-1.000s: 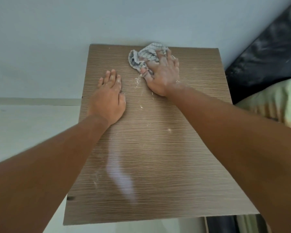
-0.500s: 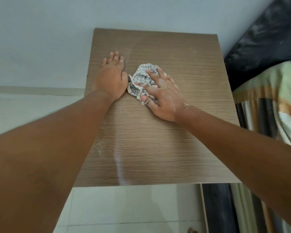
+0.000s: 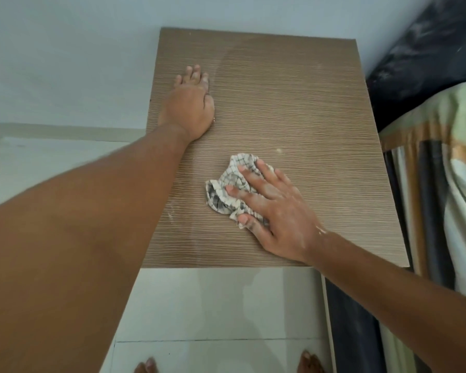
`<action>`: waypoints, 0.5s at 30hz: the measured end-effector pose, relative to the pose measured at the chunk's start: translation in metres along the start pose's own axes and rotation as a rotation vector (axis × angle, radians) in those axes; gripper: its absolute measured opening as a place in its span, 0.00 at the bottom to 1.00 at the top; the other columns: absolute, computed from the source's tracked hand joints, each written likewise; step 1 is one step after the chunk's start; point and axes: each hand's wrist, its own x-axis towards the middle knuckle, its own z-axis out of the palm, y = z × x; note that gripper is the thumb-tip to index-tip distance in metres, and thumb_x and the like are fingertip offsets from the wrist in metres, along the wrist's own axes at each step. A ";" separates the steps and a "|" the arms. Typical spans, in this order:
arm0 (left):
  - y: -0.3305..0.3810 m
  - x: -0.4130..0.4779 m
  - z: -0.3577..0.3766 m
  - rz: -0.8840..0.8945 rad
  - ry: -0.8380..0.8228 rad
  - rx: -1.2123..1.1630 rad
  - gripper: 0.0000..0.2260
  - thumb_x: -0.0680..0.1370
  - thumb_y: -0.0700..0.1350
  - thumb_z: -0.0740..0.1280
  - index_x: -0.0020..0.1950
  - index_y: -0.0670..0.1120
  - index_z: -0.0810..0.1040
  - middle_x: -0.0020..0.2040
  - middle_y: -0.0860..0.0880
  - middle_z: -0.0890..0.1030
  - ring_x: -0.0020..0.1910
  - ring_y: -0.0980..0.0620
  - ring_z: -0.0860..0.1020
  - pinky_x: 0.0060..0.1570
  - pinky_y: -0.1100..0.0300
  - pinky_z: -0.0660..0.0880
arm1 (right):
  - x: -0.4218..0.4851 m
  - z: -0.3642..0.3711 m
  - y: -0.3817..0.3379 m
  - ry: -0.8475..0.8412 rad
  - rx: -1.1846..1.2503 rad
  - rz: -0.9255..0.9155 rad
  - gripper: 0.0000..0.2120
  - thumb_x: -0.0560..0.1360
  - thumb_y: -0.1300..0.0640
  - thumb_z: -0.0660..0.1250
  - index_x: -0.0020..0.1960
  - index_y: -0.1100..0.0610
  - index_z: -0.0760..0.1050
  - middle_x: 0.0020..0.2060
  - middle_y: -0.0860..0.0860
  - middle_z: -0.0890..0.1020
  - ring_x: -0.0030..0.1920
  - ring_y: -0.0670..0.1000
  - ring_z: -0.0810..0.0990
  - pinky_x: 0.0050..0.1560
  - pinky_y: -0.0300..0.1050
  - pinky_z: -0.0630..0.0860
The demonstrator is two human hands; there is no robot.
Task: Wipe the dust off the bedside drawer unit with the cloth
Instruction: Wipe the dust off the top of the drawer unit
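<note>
The bedside drawer unit's brown wood-grain top [image 3: 293, 103] fills the middle of the head view. A crumpled white-and-grey checked cloth [image 3: 226, 189] lies on its near half. My right hand [image 3: 275, 211] presses flat on the cloth with fingers spread, and white dust coats the hand. My left hand [image 3: 191, 106] rests palm down on the top near its left edge, holding nothing. Faint dust smears [image 3: 170, 214] show by the left edge and a pale speck [image 3: 279, 150] above the cloth.
A pale wall [image 3: 65, 63] stands behind and to the left of the unit. A bed with a dark headboard [image 3: 428, 63] and striped bedding [image 3: 441, 170] sits close on the right. White floor tiles [image 3: 213, 305] and my toes [image 3: 307, 362] lie below the front edge.
My right hand has dragged the cloth from the far edge of the top toward me and slightly right. My left hand has stayed flat near the left edge.
</note>
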 end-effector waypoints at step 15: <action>-0.002 0.003 0.001 0.010 -0.003 -0.008 0.26 0.82 0.43 0.51 0.80 0.40 0.57 0.81 0.41 0.56 0.81 0.46 0.52 0.81 0.52 0.49 | -0.096 0.034 -0.034 -0.048 -0.029 -0.271 0.26 0.82 0.54 0.54 0.79 0.42 0.57 0.80 0.44 0.59 0.82 0.52 0.52 0.80 0.56 0.58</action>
